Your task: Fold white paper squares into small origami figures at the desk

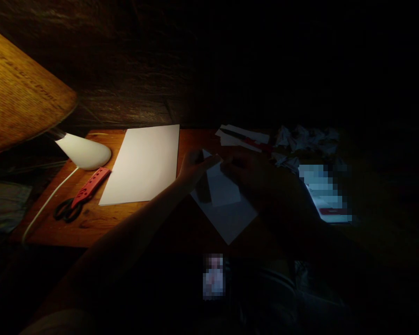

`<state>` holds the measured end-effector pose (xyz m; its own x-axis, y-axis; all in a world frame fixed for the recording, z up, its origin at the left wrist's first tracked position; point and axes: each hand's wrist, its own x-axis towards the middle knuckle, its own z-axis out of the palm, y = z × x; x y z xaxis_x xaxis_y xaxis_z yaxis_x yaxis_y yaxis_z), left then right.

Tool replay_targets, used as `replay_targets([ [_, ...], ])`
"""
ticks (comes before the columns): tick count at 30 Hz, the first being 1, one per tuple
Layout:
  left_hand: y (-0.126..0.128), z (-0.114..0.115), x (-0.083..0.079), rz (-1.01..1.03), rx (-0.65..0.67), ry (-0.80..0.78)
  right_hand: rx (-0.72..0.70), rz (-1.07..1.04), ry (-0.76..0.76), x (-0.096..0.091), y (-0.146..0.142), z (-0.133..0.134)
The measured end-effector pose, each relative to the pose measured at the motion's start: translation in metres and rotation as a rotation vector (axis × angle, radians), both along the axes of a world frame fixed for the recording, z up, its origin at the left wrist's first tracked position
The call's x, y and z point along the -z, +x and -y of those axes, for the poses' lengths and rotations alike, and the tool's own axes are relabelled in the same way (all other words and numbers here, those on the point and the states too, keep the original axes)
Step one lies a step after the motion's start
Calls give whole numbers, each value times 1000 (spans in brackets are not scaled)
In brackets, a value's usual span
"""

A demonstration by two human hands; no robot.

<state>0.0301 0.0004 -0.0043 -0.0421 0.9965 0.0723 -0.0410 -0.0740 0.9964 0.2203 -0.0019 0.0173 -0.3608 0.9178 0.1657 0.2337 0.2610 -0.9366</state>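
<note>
Near the middle of the wooden table, a folded sheet of paper [229, 225] lies with one corner pointing toward me, and a smaller paper layer rises over it. My left hand [194, 166] grips the paper's far left part, thumb along the top edge. At the far right edge, my right hand [246, 168] pinches the same paper; its fingers are dark and partly lost in shadow. Left of my hands rests a white stack of paper [145, 165], lit by the lamp.
A lamp [85, 151] with a tan shade stands at the left. Before it lie black-handled scissors [70, 209] in a red cover. Paper strips [247, 132] carry a dark, red-handled tool. Crumpled paper [307, 138] and a glowing, blurred-out screen [321, 186] are on the right.
</note>
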Motion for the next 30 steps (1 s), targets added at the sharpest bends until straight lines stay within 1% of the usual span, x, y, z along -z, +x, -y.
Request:
replay_targets([
  [3,-1,-1,1,-12,3,-33,-17,77,2,-8,1,1],
  [6,-3,-2,4,23,-56,-9,-3,66,-32,-14,0,4],
  [8,-4,-3,5,24,-83,19,6,51,-35,-16,-1,5],
  [12,-5,-2,4,-5,-60,32,36,41,10,-12,-2,5],
  [16,-4,-1,3,-11,18,-13,5,46,38,-9,-1,1],
  [18,-3,-1,3,-19,34,-41,15,67,39,-8,0,0],
  [22,-2,0,2,-6,-12,-41,39,53,31,-3,0,-1],
  [24,-2,1,1,17,-47,-34,29,84,11,-1,0,-2],
  [27,-2,1,0,40,-65,-37,58,22,-26,2,0,-4],
  [30,-1,-1,1,83,-74,-23,71,-28,-19,5,0,-8],
])
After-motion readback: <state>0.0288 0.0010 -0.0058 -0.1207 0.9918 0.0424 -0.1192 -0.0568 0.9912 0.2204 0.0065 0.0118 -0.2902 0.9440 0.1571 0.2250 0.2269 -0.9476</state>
